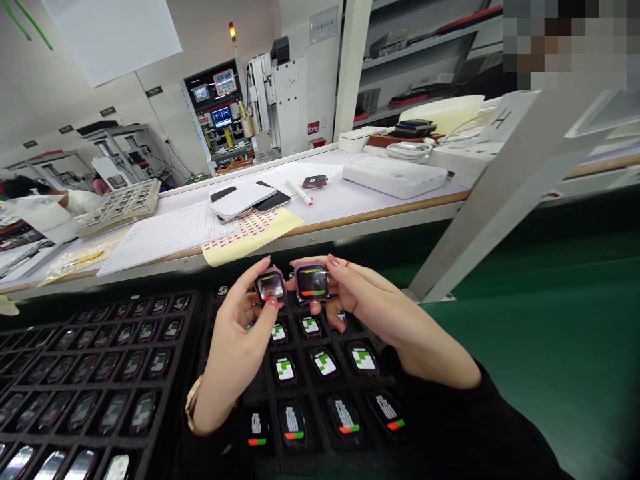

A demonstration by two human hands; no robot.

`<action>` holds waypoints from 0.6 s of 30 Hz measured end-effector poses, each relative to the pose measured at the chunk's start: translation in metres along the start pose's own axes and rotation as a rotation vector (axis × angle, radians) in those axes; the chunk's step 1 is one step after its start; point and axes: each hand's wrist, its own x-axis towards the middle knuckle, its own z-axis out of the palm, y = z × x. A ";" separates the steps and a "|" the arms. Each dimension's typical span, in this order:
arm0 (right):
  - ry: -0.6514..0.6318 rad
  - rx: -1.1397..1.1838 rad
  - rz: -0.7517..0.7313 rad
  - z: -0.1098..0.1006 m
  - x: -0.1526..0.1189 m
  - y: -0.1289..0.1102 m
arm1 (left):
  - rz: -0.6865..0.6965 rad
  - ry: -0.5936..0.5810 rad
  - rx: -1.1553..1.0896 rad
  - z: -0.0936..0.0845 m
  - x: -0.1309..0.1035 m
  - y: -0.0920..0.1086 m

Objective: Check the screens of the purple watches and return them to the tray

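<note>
My left hand [245,320] grips a smartwatch [271,287] without a strap, its thumb pressed on the lower edge of the lit screen. Beside it, my right hand [363,290] pinches a second smartwatch [312,283] between thumb and fingers; a red and green bar shows along the bottom of its dark screen. Both watches have purplish cases and face me, held close together above a black foam tray [305,393]. Several watches lie in the tray's slots, some with green and white screens, others with text over red and green bars. My forearms hide parts of the tray.
Another foam tray [167,380] of watches lies at left. Beyond my hands runs a bench edge [320,235] with a yellow sticker sheet [250,235], phones, a marker [300,192] and a white box [395,177]. A slanted metal post [480,193] stands at right.
</note>
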 end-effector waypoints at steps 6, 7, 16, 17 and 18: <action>-0.038 0.017 0.009 -0.001 0.001 -0.001 | -0.007 0.013 0.050 -0.001 -0.001 0.000; -0.040 0.016 0.010 -0.001 0.001 -0.002 | -0.008 0.014 0.052 -0.001 -0.001 0.000; -0.156 -0.148 -0.076 -0.005 0.000 0.007 | -0.014 0.037 0.055 -0.001 -0.002 0.001; -0.161 -0.147 -0.080 -0.005 0.000 0.007 | -0.014 0.041 0.054 -0.001 -0.002 0.001; -0.158 -0.141 -0.082 -0.005 0.000 0.006 | -0.014 0.044 0.052 -0.001 -0.002 0.001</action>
